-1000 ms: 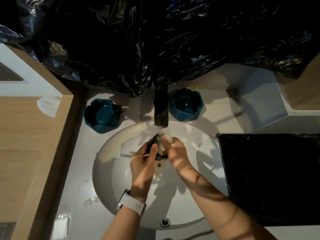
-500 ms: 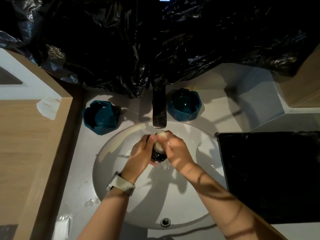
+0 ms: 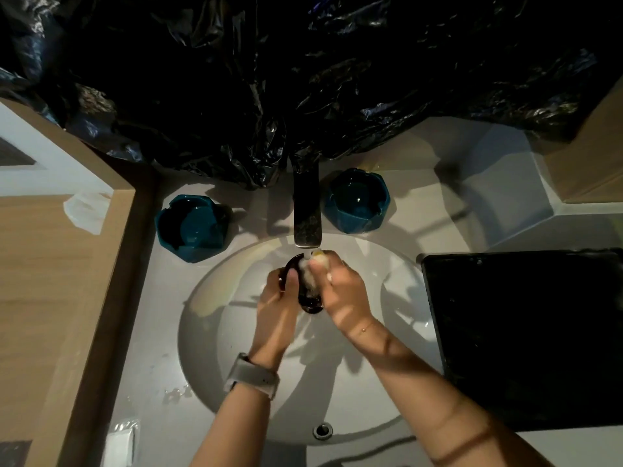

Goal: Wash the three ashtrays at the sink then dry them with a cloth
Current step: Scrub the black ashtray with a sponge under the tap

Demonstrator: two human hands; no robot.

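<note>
Apparently soapy, dark ashtray (image 3: 308,298) gripped by left hand (image 3: 274,298), right hand (image 3: 340,291) scrubbing

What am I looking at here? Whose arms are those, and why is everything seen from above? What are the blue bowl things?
There is no machine here. The picture comes from a camera worn on a person's head, looking down, so you see their own two arms reaching into a white sink. Water runs from the tap in the middle. The left hand, the one with a watch on its wrist, grips a dark ashtray under the water. The right hand holds something pale and soapy, probably a sponge, and presses it against the ashtray. The blue bowl things are two more ashtrays on the counter: one left of the tap and one right of it. A black tray lies on the right, and crinkly black plastic hangs behind.
</note>
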